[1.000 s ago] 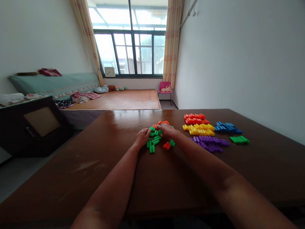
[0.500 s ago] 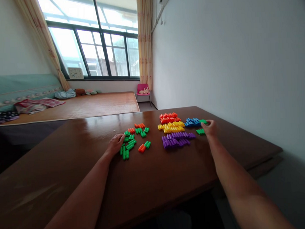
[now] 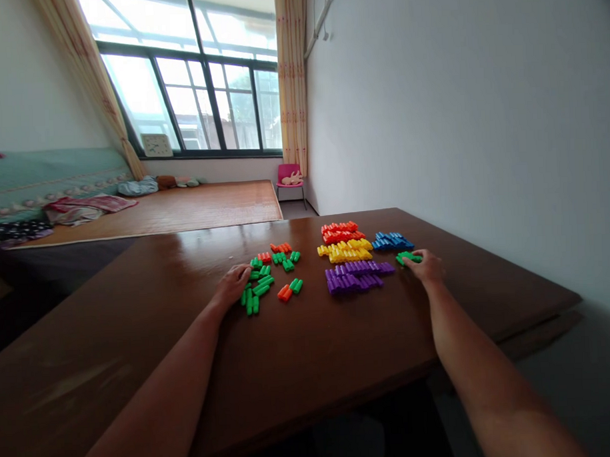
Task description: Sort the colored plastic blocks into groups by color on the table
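My right hand (image 3: 428, 268) pinches a green plastic block (image 3: 411, 257), made of joined tubes, low over the table's right side. Another green piece lies against or under it; the fingers partly hide both. My left hand (image 3: 235, 284) rests at the left edge of the loose green blocks (image 3: 262, 288), its fingers loosely bent and touching the nearest ones. Between the hands are grouped purple blocks (image 3: 354, 279), yellow blocks (image 3: 346, 250), red-orange blocks (image 3: 341, 232) and blue blocks (image 3: 392, 241).
A few orange blocks (image 3: 280, 247) lie among the green ones, and an orange piece (image 3: 284, 293) touches a green one nearer me. The brown table (image 3: 309, 361) has its right edge near the white wall (image 3: 456, 116). Beyond stand a bed (image 3: 209, 202) and a pink chair (image 3: 289, 172).
My right hand has moved from beside the blue blocks toward me, bringing its green block to the other green piece. My left hand has stayed by the loose green blocks.
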Motion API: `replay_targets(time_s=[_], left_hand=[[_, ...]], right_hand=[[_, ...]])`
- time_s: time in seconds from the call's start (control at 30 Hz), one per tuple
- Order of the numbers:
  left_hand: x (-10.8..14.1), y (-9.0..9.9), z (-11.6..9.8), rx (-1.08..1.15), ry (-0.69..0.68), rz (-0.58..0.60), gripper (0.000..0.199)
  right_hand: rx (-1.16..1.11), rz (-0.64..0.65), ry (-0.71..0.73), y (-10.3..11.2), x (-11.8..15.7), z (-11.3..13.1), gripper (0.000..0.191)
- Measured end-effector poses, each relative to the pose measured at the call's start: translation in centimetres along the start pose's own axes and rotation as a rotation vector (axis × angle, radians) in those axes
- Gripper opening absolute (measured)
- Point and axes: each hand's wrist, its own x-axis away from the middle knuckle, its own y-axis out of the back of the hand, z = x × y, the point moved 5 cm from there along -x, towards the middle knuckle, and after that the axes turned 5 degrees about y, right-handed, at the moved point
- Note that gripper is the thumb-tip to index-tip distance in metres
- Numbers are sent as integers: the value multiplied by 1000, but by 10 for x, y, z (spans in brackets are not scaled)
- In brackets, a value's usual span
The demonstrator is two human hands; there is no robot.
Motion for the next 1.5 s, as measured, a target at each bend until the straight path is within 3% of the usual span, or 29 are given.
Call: replay_targets(time_s=[0.1,0.2,0.27,0.33,0.47,0.53,0.6,0.7,0.8,0.9,1.0,1.1,1.27,1.4,1.5], left_hand=[[0,-2,1,10,-15,-18,45],[0,-3,2,12,-16,-26,43],[1,-4,1,12,-9,-23,41],[2,-3,0,9,2,-17,40],[6,-3,-3,5,4,-6,38],[6,-2,-4,8,6,-14,37],[7,-3,-4,12,7,-22,36],[6,-3,-5,23,1,-21,36],[6,-3,-4,28,7,-12,37],[5,-4,-2,29,4,-2,38],[2,-4,2,29,-6,-12,40],[0,-5,4,19,-9,-11,41],[-3,-4,3,7,17,1,44],[-2,-3,2,10,19,-13,45],[-1,-4,3,23,22,-27,45]], right_hand=[[-47,-155,125,11,2,18,39],[-141,-206,393,15,14,73,32],[-210,-101,632,10,31,130,28],[-272,98,845,-2,54,192,26],[-303,501,1103,-37,103,297,28],[-255,620,1109,-56,118,331,26],[-158,660,1013,-75,126,351,22],[-30,646,881,-93,133,365,32],[-19,647,878,-96,138,369,30],[-139,596,880,-84,124,355,27],[-291,481,797,-62,86,314,26],[-347,379,578,-41,31,240,24],[-220,161,162,-4,-48,82,24],[-21,119,-55,11,-65,-12,16],[67,156,-119,11,-59,-41,13]])
